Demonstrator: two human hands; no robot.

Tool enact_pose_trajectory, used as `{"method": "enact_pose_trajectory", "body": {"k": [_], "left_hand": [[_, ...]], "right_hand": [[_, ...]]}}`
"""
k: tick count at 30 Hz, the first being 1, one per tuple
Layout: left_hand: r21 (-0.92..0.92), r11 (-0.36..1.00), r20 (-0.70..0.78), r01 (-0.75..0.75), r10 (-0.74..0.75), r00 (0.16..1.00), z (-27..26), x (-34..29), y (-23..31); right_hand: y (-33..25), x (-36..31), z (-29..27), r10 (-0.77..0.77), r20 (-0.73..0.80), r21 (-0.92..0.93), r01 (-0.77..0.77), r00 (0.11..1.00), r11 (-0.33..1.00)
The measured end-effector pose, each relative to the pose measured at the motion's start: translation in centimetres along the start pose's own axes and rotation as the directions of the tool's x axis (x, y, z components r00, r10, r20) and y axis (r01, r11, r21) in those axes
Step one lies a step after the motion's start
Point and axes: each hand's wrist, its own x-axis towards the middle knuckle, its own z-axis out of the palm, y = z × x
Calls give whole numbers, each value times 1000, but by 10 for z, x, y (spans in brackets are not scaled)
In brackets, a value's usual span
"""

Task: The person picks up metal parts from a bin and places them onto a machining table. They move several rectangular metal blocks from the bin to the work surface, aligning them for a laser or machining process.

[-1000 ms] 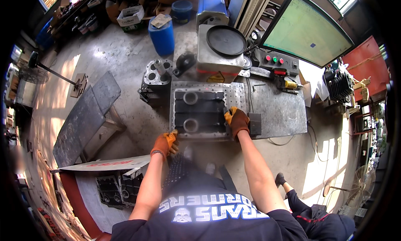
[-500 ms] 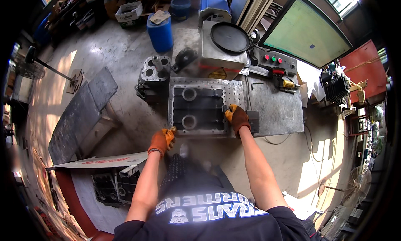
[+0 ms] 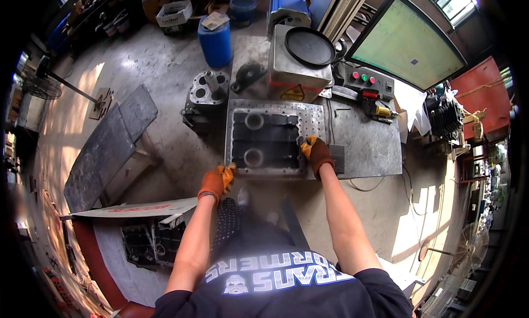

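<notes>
A dark rectangular metal casting, with a pale bolt-hole rim and two round openings, lies flat on a perforated metal plate. My left hand, in an orange and yellow work glove, is closed at the casting's near left corner, fingertips on its edge. My right hand, gloved in brown and yellow, curls its fingers around the right edge. Palms and gloves hide part of each grip. Just beyond the plate stands a steel box-shaped machine head with a black round lid on top.
A button panel, a red and yellow tool and a large monitor stand to the right. Left of the plate is a machined part with round bores. An open box holding dark castings sits at lower left.
The whole view has shifted slightly. Both hands keep their places on the casting, which shows no clear movement on the plate.
</notes>
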Motion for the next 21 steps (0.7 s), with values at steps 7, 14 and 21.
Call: {"method": "enact_pose_trajectory", "body": {"k": [7, 14, 21], "left_hand": [[93, 996, 6, -3, 3, 1000, 6, 0, 1], [84, 996, 73, -20, 14, 997, -1, 20, -20], [-401, 889, 241, 223, -133, 961, 6, -8, -33]], "right_hand": [[7, 0, 1, 70, -13, -47, -71, 997, 996], [-40, -77, -38, 65, -222, -220, -115, 973, 969], [48, -149, -39, -244, -442, -528, -30, 863, 849]]}}
